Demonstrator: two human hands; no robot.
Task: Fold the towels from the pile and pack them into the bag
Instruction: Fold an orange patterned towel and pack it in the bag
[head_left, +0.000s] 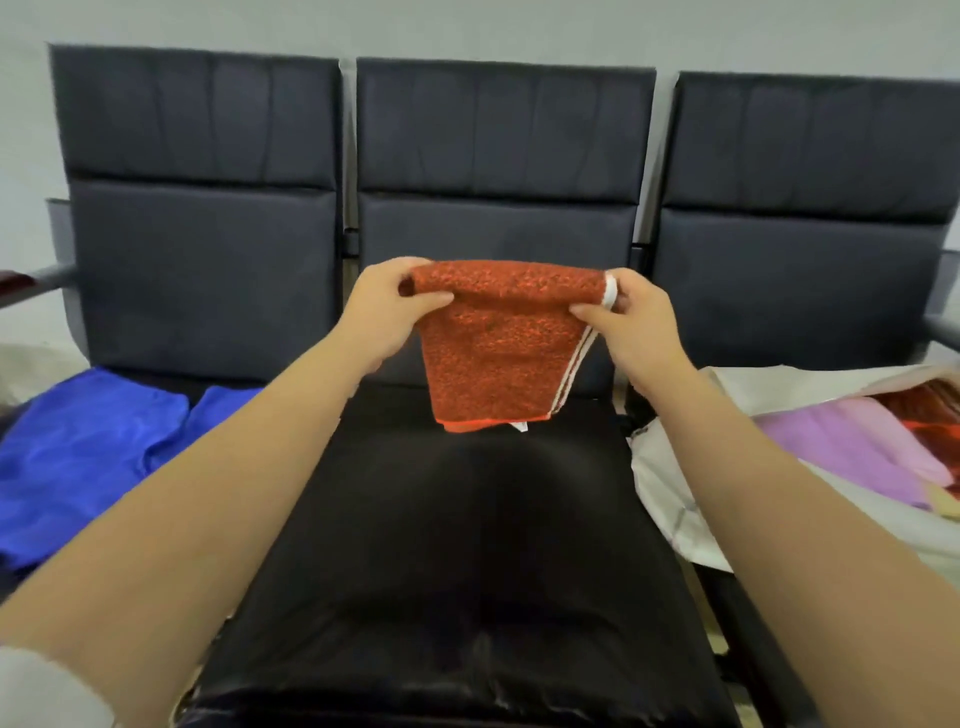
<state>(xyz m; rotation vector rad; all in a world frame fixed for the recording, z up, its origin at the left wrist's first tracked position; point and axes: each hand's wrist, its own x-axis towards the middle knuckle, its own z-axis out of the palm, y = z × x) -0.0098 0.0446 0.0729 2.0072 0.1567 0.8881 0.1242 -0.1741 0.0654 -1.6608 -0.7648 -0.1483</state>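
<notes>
Black padded bench (467, 571) of three joined seats, seen from above its middle seat. Both bare forearms reach forward over this cushion, and a white sleeve (41, 691) shows at the near left corner. On the left seat lies a loose pile of blue towels (88, 452). On the right seat lies a white bag (670, 483), its mouth open toward the viewer. It holds a purple towel (852, 441) and, at the frame edge, what appears to be an orange-red one (930, 415).

Farther on, an orange towel (498, 353) with a white side stripe hangs folded in the air above the far part of the middle seat, touching neither the cushion nor the bag. The left hand (384, 317) pinches its upper left corner, and the right hand (639, 322) pinches its upper right corner. On each hand the fingers (431, 300) are curled round the doubled top edge, thumb toward the viewer. A small white label (519, 426) shows at the lower hem.

Behind stand three dark backrests (498, 156) against a pale grey wall (467, 26).
</notes>
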